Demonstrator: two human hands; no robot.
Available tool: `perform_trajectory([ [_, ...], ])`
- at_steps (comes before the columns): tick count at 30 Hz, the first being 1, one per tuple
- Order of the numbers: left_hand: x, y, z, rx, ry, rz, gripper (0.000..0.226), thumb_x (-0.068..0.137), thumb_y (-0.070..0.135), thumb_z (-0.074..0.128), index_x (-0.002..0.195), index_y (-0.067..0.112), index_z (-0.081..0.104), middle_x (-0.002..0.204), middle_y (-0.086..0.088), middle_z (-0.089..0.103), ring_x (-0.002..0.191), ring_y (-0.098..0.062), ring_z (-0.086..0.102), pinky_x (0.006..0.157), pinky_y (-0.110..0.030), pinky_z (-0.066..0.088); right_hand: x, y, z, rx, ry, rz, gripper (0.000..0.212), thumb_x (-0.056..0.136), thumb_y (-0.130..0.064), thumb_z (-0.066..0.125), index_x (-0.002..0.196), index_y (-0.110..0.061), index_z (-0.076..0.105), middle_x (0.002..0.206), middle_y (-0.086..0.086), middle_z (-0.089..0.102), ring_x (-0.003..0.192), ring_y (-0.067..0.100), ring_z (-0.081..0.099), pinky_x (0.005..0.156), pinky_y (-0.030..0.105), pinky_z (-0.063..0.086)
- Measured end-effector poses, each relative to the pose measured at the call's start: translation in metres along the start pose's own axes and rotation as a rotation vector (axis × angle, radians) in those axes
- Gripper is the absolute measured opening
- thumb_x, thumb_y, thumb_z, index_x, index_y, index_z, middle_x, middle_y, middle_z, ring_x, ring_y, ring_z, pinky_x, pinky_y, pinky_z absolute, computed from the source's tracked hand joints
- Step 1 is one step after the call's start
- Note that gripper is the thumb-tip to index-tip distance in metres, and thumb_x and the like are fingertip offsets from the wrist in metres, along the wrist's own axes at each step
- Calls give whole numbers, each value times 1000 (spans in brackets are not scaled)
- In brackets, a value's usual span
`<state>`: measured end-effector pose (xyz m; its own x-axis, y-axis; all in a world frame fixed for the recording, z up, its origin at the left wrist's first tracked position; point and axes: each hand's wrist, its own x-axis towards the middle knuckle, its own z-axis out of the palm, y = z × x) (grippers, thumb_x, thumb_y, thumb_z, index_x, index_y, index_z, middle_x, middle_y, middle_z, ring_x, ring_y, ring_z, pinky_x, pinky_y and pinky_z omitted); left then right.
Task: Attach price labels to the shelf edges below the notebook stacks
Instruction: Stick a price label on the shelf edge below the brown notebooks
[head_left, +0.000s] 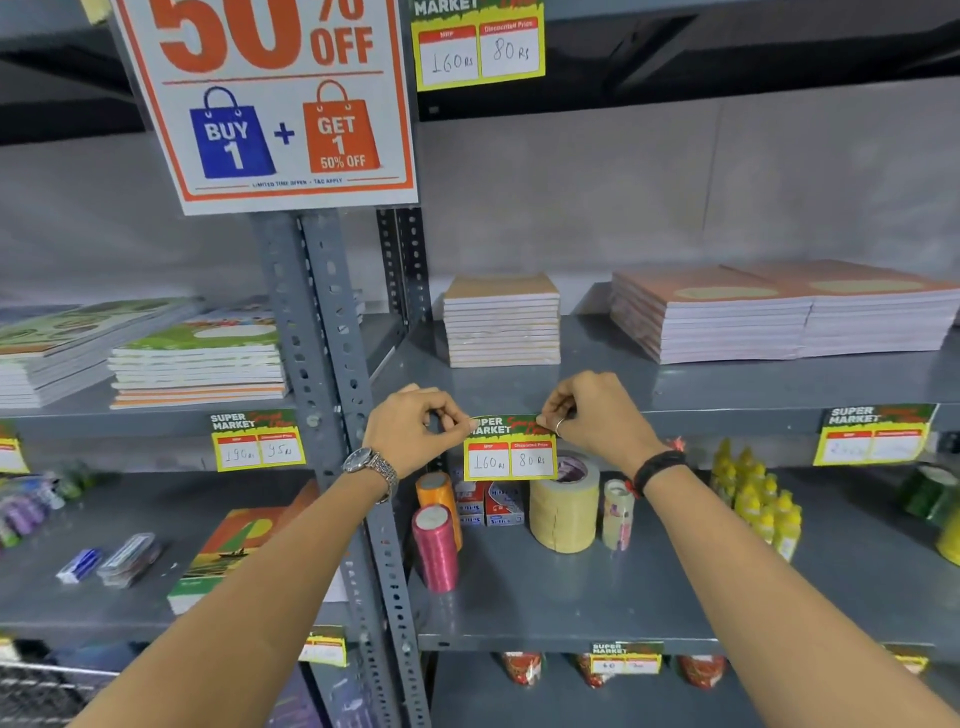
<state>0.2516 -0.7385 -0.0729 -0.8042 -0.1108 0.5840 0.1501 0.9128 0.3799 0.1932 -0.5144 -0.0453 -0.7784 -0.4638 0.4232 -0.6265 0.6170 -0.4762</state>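
A yellow-bordered price label (510, 450) reading 160 and 80 hangs against the grey shelf edge (727, 421), right below a small stack of brown-covered notebooks (502, 322). My left hand (415, 428), with a metal watch on the wrist, pinches the label's top left corner. My right hand (597, 415), with a ring and a black wristband, pinches its top right corner against the edge. Other labels hang on the edge at the left (258, 440) and at the right (875, 435), under other notebook stacks (200, 358) (779, 314).
A perforated grey upright (332, 374) stands just left of my left hand. Below the label sit thread spools (436, 545), tape rolls (565, 512) and yellow bottles (758, 504). A big 50% OFF sign (270, 98) hangs above.
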Motion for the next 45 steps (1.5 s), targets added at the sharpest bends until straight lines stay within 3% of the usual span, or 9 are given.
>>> perform_trajectory([
  [14,3,7,-2,-21,-9,-50,21,65,50,74,64,35,59,61,17,60,69,0,51,52,-23,37,-5,0,7,-24,65,-4,8,77,-19,73,74,-15,66,77,5,71,71,16,63,72,32,56],
  [17,-3,5,-1,11,77,80,36,66,54,72,90,31,57,91,9,59,77,-4,53,60,-24,44,-9,2,8,22,64,11,25,72,-31,77,82,-16,59,84,3,65,78,17,60,70,29,52],
  [19,-6,9,5,84,92,217,45,77,55,59,112,27,55,116,1,58,96,-14,58,79,-32,49,-11,0,9,58,92,1,47,69,-43,76,100,-14,57,101,4,61,93,18,58,79,28,48],
  [22,-2,17,16,248,-36,306,53,91,52,28,136,27,40,145,-2,42,132,-22,39,110,-39,27,-9,-7,13,1,86,15,74,71,-60,65,125,-11,48,128,9,58,123,25,50,107,46,37],
  [25,5,11,24,358,-173,286,61,90,54,9,142,28,27,153,2,28,142,-18,20,116,-36,11,-4,-9,22,-183,19,39,78,74,-68,54,125,-9,48,130,15,58,129,32,44,114,49,23],
  [32,10,3,29,309,-188,250,64,86,61,17,139,29,35,148,6,38,136,-12,34,112,-32,25,2,-2,29,-251,12,52,65,81,-58,55,130,-14,51,142,10,50,132,29,43,110,40,29],
  [39,11,4,17,229,-277,257,46,96,38,36,139,24,35,149,4,35,137,-13,31,113,-31,24,6,8,14,-123,-97,71,51,84,-36,62,132,-25,50,145,-2,48,132,26,44,108,42,33],
  [42,10,4,13,195,-304,267,48,95,39,32,140,22,34,149,3,35,138,-15,31,115,-34,24,9,12,7,-163,-178,49,53,86,-28,62,136,-24,46,143,1,49,132,27,44,106,39,35],
  [45,9,7,14,164,-267,213,51,90,47,37,137,26,41,146,7,40,136,-12,34,113,-33,26,10,14,-3,-125,-258,50,65,77,-37,70,136,-25,46,144,-3,49,133,20,43,108,35,34],
])
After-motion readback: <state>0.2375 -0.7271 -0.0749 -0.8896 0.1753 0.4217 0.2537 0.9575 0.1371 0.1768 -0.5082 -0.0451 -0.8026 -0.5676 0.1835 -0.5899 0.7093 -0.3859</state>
